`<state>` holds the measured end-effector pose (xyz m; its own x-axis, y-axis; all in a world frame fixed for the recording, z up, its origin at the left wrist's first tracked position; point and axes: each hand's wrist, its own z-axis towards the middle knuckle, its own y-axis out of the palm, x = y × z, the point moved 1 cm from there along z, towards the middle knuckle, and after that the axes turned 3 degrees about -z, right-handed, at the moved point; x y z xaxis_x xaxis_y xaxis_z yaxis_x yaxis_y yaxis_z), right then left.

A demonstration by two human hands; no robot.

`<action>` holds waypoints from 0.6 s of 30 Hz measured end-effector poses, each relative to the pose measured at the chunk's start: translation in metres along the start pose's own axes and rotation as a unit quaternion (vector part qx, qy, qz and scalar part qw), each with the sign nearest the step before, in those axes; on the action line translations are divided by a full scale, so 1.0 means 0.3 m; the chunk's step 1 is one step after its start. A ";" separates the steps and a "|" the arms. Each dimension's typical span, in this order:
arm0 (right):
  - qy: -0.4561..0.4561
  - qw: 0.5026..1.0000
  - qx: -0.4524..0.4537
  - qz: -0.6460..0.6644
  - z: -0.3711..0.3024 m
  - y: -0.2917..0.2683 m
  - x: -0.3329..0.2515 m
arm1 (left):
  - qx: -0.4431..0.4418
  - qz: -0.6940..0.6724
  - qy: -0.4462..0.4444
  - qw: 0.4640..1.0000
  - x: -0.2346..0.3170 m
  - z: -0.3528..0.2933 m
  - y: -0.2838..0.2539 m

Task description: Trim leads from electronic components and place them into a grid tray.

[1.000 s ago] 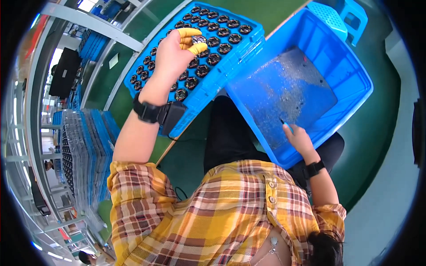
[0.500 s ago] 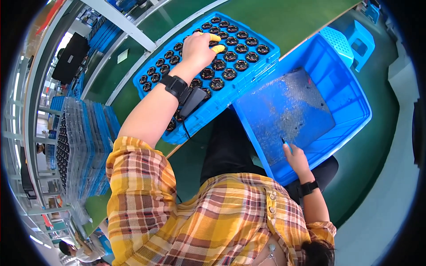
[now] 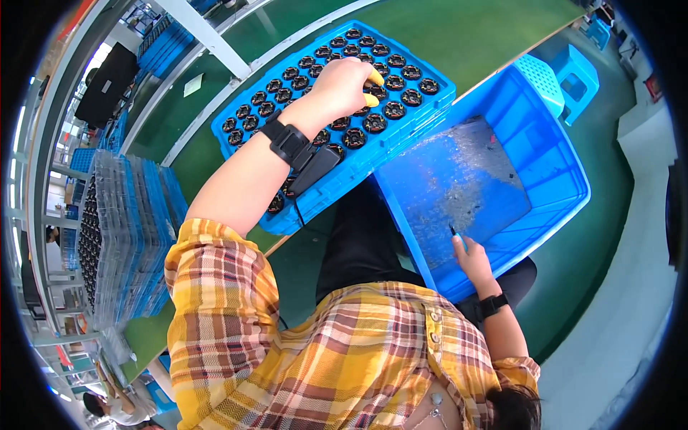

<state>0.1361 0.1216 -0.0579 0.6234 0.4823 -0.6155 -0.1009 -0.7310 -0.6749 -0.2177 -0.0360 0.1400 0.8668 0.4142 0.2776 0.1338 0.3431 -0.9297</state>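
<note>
My left hand (image 3: 347,86), with yellow covers on its fingertips and thumb, hovers low over a blue tray (image 3: 276,228). Its bent finger and thumb stay apart beside a round black part (image 3: 394,110); I see nothing lifted between them. Rows of these round parts with small coloured bits sit in the tray's pockets, and my hand and forearm hide several. On the right, my right hand (image 3: 473,259) is closed around a slim tool (image 3: 457,236) with a blue handle and dark tip. It is held over the near side of a blue bin (image 3: 566,208).
Grey scraps and dust (image 3: 466,193) lie on the bin's floor. The tray tops a stack on a green table (image 3: 459,29). To the left stand wrapped trays (image 3: 132,236) and a white metal frame post (image 3: 204,36). Blue stools (image 3: 577,79) stand beyond the bin.
My left hand has shifted to the right and slightly nearer across the tray. My right hand keeps hold of the tool over the bin, almost in place. The whole view has shifted slightly.
</note>
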 end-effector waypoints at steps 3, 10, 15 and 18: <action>0.001 1.000 0.010 -0.023 -0.008 -0.005 -0.008 | 0.004 -0.018 -0.003 1.000 -0.003 0.006 -0.003; -0.025 0.998 0.040 -0.040 -0.012 -0.004 0.002 | 0.061 -0.033 0.013 0.997 0.092 -0.059 -0.068; -0.054 0.995 0.030 0.075 -0.035 -0.071 -0.058 | 0.023 -0.345 -0.029 0.938 0.308 -0.200 -0.104; -0.140 0.986 0.055 0.072 -0.066 -0.176 -0.177 | 0.001 -0.489 -0.027 0.872 0.377 -0.271 -0.024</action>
<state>0.1237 0.1251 0.0184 0.3598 0.5035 -0.7855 -0.2648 -0.7522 -0.6034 -0.0816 -0.0603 0.1585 0.3155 -0.0378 0.9482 0.7953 0.5556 -0.2425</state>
